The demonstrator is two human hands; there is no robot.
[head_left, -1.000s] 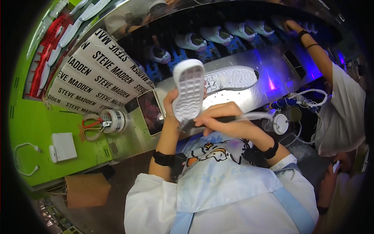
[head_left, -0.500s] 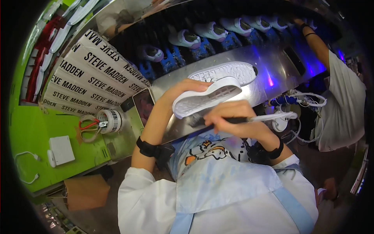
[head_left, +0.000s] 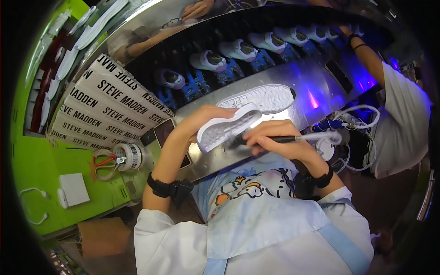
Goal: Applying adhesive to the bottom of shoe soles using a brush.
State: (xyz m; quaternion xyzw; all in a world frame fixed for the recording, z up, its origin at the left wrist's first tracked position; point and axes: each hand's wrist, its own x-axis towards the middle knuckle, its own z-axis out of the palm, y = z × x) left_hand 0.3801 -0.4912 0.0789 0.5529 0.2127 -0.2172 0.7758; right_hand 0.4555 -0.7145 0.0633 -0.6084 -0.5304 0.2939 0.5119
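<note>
My left hand [head_left: 201,120] is closed on the edge of a white shoe sole [head_left: 219,135], held tilted with its hollow inside showing. In my right hand [head_left: 280,137] is a brush [head_left: 288,139] with a black handle and a pale tube at its rear end. The brush's dark bristles sit close beside the sole's near side; I cannot tell whether they touch it. Just beyond my hands, a second white sole [head_left: 270,97] lies on the metal bench [head_left: 300,107].
Several pale shoes [head_left: 208,59] stand on blue supports along the dark conveyor. A phone [head_left: 339,75] lies on the bench to the right, near a co-worker's arm [head_left: 372,59]. On the left are printed cartons [head_left: 103,103], tape [head_left: 131,156], scissors [head_left: 107,159] and another phone [head_left: 166,133].
My left hand has brought the sole a little left and tilted it more steeply. My right hand keeps the brush beside it. The whole view has shifted slightly.
</note>
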